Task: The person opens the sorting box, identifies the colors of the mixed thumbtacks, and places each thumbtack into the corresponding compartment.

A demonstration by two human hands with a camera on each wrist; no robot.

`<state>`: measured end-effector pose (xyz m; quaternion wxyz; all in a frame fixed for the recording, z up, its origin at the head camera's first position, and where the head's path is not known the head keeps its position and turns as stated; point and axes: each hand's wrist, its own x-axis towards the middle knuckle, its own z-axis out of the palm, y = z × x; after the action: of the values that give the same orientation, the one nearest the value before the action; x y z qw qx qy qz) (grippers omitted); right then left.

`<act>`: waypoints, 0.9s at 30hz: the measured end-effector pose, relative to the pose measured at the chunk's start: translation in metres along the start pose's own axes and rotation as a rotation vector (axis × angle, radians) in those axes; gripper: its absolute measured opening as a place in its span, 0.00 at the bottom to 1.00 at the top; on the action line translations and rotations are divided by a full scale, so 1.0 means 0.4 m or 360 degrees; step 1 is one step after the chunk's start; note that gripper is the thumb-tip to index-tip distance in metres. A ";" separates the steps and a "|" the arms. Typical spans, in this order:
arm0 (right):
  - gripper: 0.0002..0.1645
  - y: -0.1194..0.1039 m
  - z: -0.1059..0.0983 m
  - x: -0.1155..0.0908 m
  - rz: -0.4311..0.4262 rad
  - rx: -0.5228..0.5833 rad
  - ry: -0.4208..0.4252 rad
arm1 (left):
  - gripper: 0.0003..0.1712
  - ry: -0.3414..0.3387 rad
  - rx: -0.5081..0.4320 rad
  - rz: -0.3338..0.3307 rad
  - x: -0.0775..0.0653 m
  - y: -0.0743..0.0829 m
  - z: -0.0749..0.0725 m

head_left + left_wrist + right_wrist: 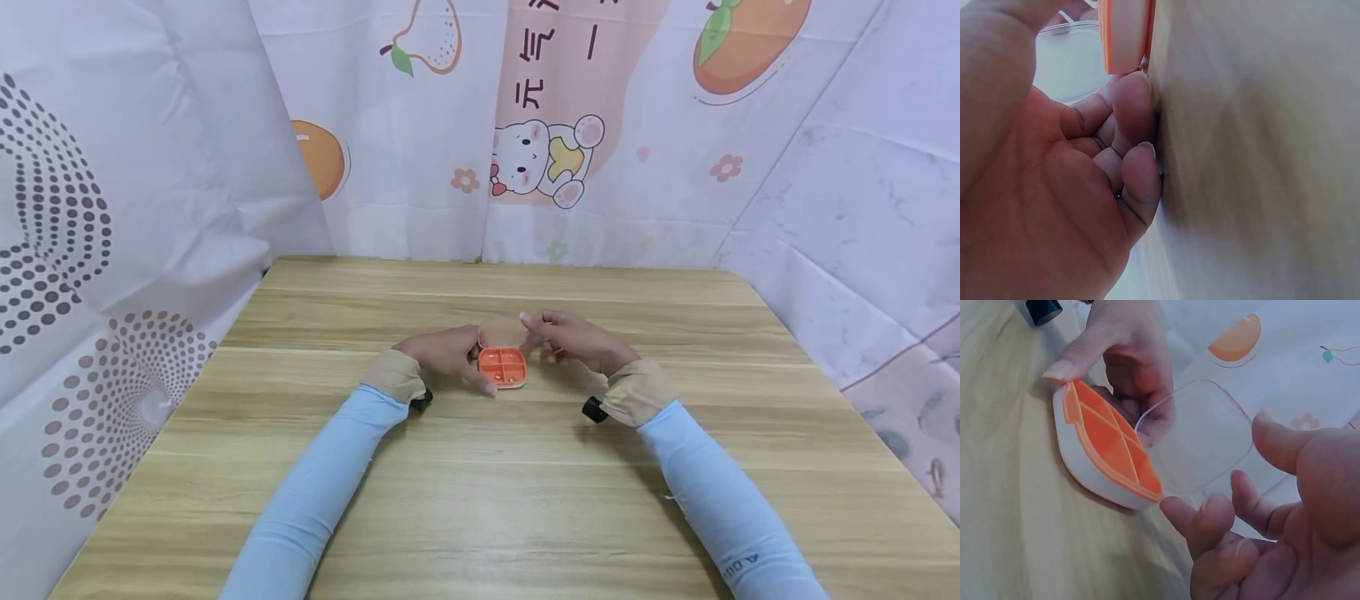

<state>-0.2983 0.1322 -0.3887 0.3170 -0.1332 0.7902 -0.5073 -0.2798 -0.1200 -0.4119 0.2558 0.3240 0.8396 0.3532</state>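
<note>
A small orange and white pill box (502,367) with several compartments lies on the table with its clear lid (1200,434) raised at the back. Tiny pieces show in the two front compartments in the head view. My left hand (448,351) grips the box from the left. Its thumb rests on the front corner and its other fingers curl behind, two fingertips down by the tabletop in the left wrist view. On the right, my right hand (573,340) has its thumb and index fingertips apart at the lid's edge. Another fingertip comes right to the box's corner.
The box stands on a wood-grain table (465,492). Printed curtains (420,167) hang behind the far edge and along both sides. Each wrist carries a small black camera, such as the one at the right wrist (595,409).
</note>
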 end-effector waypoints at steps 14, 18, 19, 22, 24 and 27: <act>0.37 0.007 0.009 0.011 0.0055 0.0185 -0.0006 | 0.33 -0.0001 0.0019 0.0013 -0.003 0.005 -0.002; 0.32 0.006 0.005 0.010 0.0057 0.0241 -0.0029 | 0.34 0.0016 0.0068 -0.0064 -0.006 0.008 -0.004; 0.32 0.006 0.005 0.010 0.0059 0.0250 -0.0034 | 0.35 0.0024 0.0079 -0.0083 -0.007 0.008 -0.004; 0.33 0.008 0.005 0.013 0.0068 0.0264 -0.0032 | 0.36 0.0029 0.0072 -0.0092 -0.009 0.007 -0.004; 0.34 0.010 0.007 0.016 0.0085 0.0272 -0.0019 | 0.37 0.0035 0.0067 -0.0092 -0.009 0.006 -0.003; 0.36 0.013 0.008 0.019 0.0107 0.0285 0.0006 | 0.37 0.0038 0.0059 -0.0086 -0.009 0.004 -0.003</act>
<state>-0.3016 0.1282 -0.3970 0.3430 -0.0768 0.7464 -0.5652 -0.2774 -0.1222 -0.4092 0.2489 0.3017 0.8575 0.3343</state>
